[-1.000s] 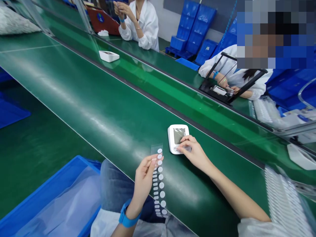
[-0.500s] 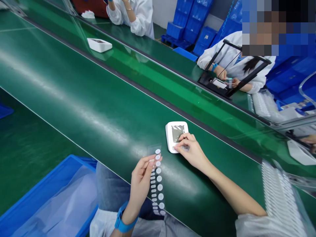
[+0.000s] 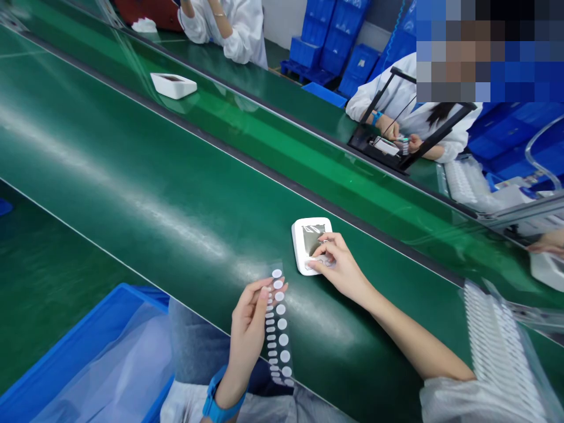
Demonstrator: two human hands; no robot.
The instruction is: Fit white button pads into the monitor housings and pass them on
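Observation:
My left hand (image 3: 252, 317) pinches a clear strip of stickers (image 3: 284, 339) near its upper end. Round white stickers run along one side of the strip and small oblong ones along the other; its lower end hangs past the belt's near edge. A white device with a grey screen (image 3: 312, 235) lies face up on the green belt. Over its lower front, my right hand (image 3: 332, 258) has thumb and forefinger drawn together in a pinch, touching or almost touching the casing. Whatever those fingertips hold is too small to make out. The hand covers part of the screen.
Beside my right forearm lies a stack of white ribbed pieces in clear plastic (image 3: 497, 346). A blue bin (image 3: 127, 294) stands at lower left. Behind the clear divider are another white device (image 3: 173, 86), a black frame (image 3: 440, 132) and co-workers in white sleeves.
My right fingertips have shifted slightly over the lower front of the device. The left hand keeps its hold on the sticker strip. The whole view has shifted a little.

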